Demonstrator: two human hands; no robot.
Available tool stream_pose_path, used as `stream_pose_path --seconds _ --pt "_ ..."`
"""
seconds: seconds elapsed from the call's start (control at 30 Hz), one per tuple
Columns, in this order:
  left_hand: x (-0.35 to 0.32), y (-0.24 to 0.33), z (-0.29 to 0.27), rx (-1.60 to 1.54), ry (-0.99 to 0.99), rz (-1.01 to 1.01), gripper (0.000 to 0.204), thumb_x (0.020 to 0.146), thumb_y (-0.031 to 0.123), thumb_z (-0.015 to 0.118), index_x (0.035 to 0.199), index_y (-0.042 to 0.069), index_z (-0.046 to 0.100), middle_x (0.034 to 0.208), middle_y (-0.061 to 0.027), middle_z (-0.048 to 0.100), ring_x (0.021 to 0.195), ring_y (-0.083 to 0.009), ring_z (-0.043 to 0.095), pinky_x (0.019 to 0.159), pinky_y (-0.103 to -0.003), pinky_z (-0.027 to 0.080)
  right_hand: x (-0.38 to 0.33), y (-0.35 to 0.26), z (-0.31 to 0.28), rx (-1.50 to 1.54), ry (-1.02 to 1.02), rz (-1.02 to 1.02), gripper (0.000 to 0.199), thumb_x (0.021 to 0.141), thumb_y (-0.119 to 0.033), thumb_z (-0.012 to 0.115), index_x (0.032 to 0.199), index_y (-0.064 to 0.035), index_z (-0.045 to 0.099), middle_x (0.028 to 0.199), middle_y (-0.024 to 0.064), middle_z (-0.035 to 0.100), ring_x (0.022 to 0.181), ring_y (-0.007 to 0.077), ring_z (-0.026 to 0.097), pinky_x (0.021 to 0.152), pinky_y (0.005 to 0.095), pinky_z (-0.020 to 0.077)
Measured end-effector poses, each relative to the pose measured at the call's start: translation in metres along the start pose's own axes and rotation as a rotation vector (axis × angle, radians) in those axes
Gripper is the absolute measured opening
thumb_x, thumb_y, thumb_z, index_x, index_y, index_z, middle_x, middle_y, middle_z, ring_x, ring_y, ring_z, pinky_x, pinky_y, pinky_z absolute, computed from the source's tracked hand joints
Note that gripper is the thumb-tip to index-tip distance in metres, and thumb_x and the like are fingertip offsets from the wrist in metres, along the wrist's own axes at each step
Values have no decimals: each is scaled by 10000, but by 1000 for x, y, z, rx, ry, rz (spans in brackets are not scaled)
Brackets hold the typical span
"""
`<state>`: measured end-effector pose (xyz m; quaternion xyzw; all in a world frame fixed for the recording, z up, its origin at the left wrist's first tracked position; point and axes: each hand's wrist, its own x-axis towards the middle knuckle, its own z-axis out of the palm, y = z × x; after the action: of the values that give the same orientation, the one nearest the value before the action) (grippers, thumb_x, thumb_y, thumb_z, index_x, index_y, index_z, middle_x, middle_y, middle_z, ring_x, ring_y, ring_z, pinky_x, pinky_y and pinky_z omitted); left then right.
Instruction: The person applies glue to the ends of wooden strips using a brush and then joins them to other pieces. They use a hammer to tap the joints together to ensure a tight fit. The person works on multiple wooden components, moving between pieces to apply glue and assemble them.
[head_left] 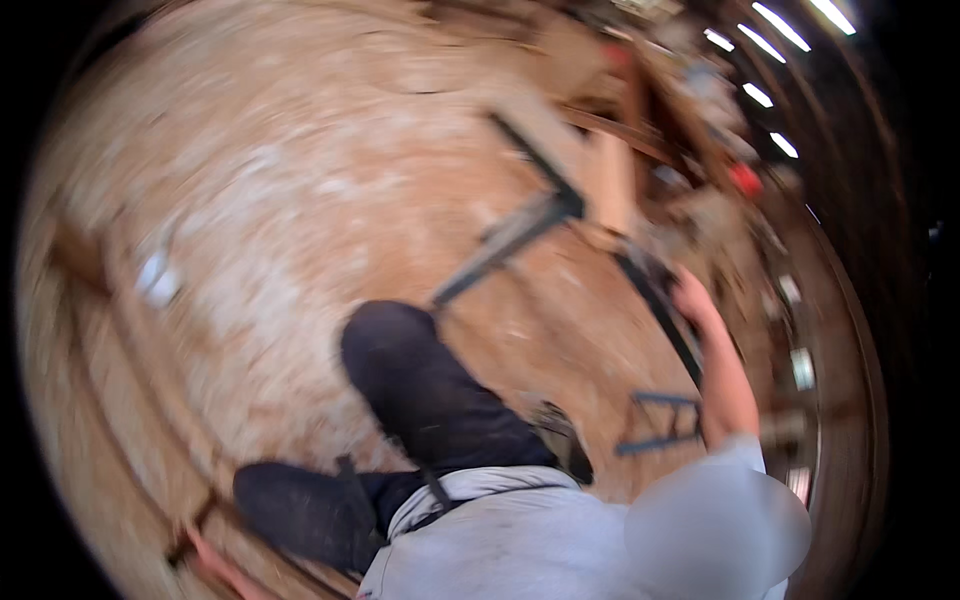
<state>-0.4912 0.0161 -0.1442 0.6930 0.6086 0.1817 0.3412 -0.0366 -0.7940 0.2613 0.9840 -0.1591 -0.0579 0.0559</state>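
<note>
Motion blur smears the whole head view. My right hand [688,295], arm stretched forward, looks closed at a dark shape by the long dark metal bar [660,318]; what it grips is unclear. Ahead of that hand, a pale wooden block [608,182] stands by an angled dark metal frame [515,240]. Low at the left edge, my left hand [205,555] seems closed around a small dark thing that I cannot make out. Beside it run wooden bars [150,370]. My knees, in dark trousers, are bent between the two hands.
Pale dust or shavings lie on the reddish-brown floor [300,200]. A blue metal frame [660,422] stands to the right, below my right forearm. A white object [158,278] is at the left. Wood and clutter, with a red item [745,180], crowd the far right.
</note>
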Motion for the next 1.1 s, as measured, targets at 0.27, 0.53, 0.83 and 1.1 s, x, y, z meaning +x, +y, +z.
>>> stream_pose_path --seconds 0.27,0.53,0.83,1.1 --pt "-13 104 22 -557 51 184 284 794 106 700 1038 58 563 955 5 571 875 -109 550 809 -288 463 -10 169 57 -155 170 -290 354 916 -218 580 1188 7 575 933 115 653 787 204 605 695 321 495" --pt "-26 82 37 -720 96 68 257 772 126 738 963 50 584 913 -9 630 845 -90 587 775 -271 489 -90 -3 -10 -163 655 -663 425 936 -312 577 1136 63 597 955 188 671 819 325 646 672 395 534" --pt "-10 98 46 -717 26 47 242 777 169 721 949 50 598 861 -24 638 791 -101 586 741 -262 488 -158 -374 -20 766 -210 -804 222 918 -68 535 1125 13 543 715 12 515 545 74 486 470 213 368" --pt "-17 99 35 -635 62 13 164 787 89 689 901 59 576 874 2 627 743 -83 574 699 -262 488 -340 -587 19 617 -1052 -1496 463 810 -35 677 1237 4 501 787 14 543 638 91 528 545 229 429"
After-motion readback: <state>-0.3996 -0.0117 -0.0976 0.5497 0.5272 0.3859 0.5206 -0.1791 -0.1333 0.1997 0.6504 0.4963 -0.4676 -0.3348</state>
